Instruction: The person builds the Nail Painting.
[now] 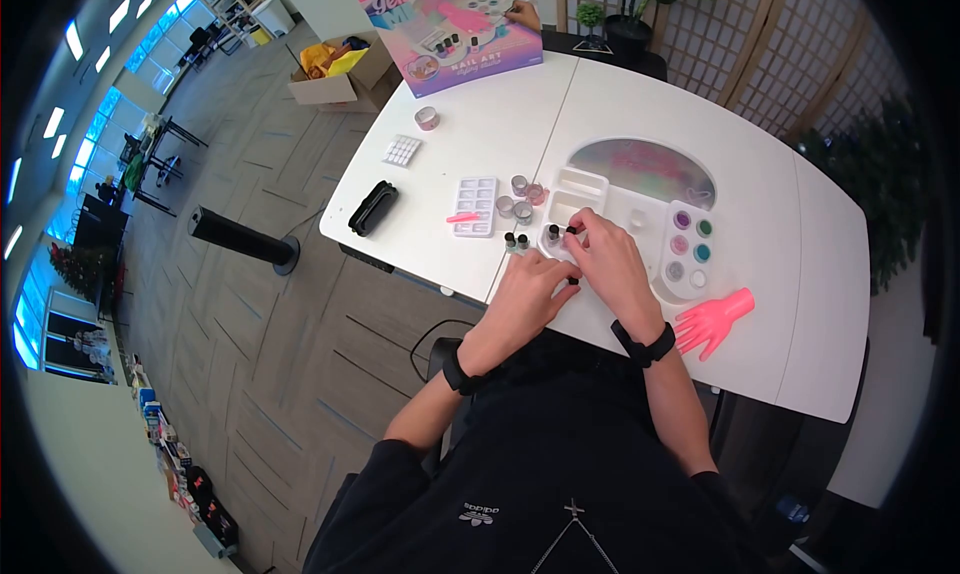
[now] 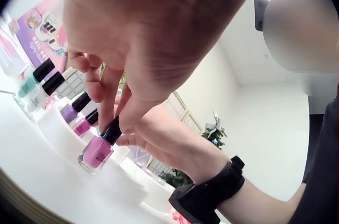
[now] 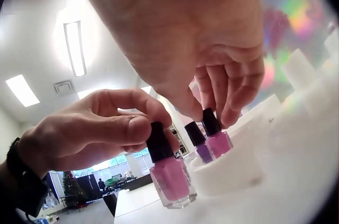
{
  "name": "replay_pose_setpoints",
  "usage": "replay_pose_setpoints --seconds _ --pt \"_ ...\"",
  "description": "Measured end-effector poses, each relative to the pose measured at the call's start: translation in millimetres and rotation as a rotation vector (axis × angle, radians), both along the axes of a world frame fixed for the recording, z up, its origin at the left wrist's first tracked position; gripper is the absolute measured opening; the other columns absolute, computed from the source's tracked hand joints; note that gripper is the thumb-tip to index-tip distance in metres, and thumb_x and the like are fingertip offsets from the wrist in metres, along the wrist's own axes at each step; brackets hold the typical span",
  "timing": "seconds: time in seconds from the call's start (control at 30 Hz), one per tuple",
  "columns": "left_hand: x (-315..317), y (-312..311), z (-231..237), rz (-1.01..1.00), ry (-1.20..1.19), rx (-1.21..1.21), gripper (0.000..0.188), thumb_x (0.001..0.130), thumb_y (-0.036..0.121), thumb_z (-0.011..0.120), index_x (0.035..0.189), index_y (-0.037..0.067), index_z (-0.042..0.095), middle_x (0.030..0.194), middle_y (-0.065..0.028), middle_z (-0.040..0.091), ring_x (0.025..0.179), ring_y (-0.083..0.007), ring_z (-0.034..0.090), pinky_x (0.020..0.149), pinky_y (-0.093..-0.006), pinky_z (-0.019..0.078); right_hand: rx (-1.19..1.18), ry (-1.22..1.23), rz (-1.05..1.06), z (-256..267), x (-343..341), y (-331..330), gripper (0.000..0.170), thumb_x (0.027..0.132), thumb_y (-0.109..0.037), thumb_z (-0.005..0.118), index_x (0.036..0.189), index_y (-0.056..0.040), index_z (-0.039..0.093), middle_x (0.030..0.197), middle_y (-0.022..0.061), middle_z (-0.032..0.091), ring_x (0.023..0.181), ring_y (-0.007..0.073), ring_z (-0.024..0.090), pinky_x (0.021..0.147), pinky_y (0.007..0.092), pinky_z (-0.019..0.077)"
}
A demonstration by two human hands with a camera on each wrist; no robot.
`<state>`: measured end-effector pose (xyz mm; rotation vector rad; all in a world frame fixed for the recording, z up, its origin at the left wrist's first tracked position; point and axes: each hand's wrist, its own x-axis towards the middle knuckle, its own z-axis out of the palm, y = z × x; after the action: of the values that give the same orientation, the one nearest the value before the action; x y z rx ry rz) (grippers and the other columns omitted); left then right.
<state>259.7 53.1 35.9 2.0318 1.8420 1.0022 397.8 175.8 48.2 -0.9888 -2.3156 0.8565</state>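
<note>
My left hand (image 1: 527,292) pinches the black cap of a pink nail polish bottle (image 2: 97,153), holding it slightly tilted near the table's front edge. To its right, my right hand (image 1: 608,256) pinches the cap of a second pink nail polish bottle (image 3: 218,144). That one sits at the left end of the white nail art station (image 3: 225,173), right beside a purple nail polish bottle (image 3: 203,153). Left of my left hand, a teal polish bottle (image 2: 27,86) and a pale polish bottle (image 2: 40,97) stand on the table.
Several small round pots (image 1: 505,206) stand beside a white compartment tray (image 1: 475,224) with a pink stick across it. A pink model hand (image 1: 712,322) lies at right, near a palette of coloured pots (image 1: 690,282). Further off are a black case (image 1: 373,208) and the product box (image 1: 455,29).
</note>
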Motion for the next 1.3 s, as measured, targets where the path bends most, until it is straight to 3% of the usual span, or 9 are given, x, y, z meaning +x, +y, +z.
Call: replay_pose_setpoints --seconds 0.43,0.47,0.53,0.7,1.1,1.3 --pt "9.9 -6.4 -4.2 -0.018 0.033 0.005 0.029 0.092 0.011 0.084 0.119 0.010 0.074 0.118 -0.0068 0.073 0.107 -0.0314 0.064 0.094 -0.0437 0.0502 -0.049 -0.026 -0.017 11.7 9.8 -1.3 0.030 0.102 -0.021 0.074 0.124 -0.0024 0.067 0.115 0.0173 0.078 0.101 0.0388 0.076 0.086 0.0467 0.0602" --pt "9.3 -6.6 -0.2 -0.017 0.010 0.015 0.030 0.092 0.011 0.084 0.119 0.010 0.074 0.119 -0.0075 0.072 0.108 -0.0322 0.064 0.095 -0.0442 0.0510 -0.037 -0.006 -0.036 12.5 12.5 -2.6 0.030 0.102 -0.021 0.074 0.125 -0.0019 0.067 0.113 0.0163 0.078 0.098 0.0356 0.075 0.086 0.0451 0.0597" --pt "0.1 -6.2 5.6 0.053 -0.020 0.055 0.031 0.092 0.011 0.084 0.122 0.009 0.074 0.122 -0.0088 0.072 0.110 -0.0339 0.063 0.098 -0.0447 0.0520 -0.010 0.032 -0.075 13.6 19.1 -4.2 0.032 0.102 -0.021 0.075 0.127 -0.0009 0.068 0.109 0.0144 0.078 0.092 0.0293 0.073 0.085 0.0418 0.0586" --pt "-43.0 -3.7 14.4 0.211 0.159 0.124 0.035 0.095 0.008 0.079 0.130 0.009 0.074 0.130 -0.0115 0.071 0.122 -0.0376 0.063 0.105 -0.0481 0.0525 -0.021 0.060 -0.091 30.1 31.8 -13.3 0.026 0.105 -0.021 0.070 0.125 -0.0036 0.069 0.107 0.0112 0.077 0.089 0.0287 0.072 0.081 0.0422 0.0586" --pt "-68.1 4.5 13.9 0.139 0.066 -0.099 0.025 0.099 0.006 0.076 0.124 0.003 0.075 0.112 -0.0177 0.077 0.102 -0.0414 0.073 0.089 -0.0478 0.0588 0.001 0.025 -0.095 36.8 34.6 -23.3 0.021 0.107 -0.020 0.068 0.121 -0.0034 0.071 0.103 0.0123 0.078 0.083 0.0278 0.074 0.076 0.0420 0.0590" --pt "-75.7 0.5 26.9 0.143 -0.054 -0.115 0.023 0.099 0.007 0.078 0.121 0.001 0.076 0.104 -0.0175 0.079 0.094 -0.0343 0.077 0.085 -0.0426 0.0602 -0.020 0.054 -0.057 40.4 34.3 -28.9 0.021 0.106 -0.018 0.070 0.120 -0.0029 0.071 0.104 0.0132 0.078 0.086 0.0285 0.075 0.078 0.0419 0.0599"
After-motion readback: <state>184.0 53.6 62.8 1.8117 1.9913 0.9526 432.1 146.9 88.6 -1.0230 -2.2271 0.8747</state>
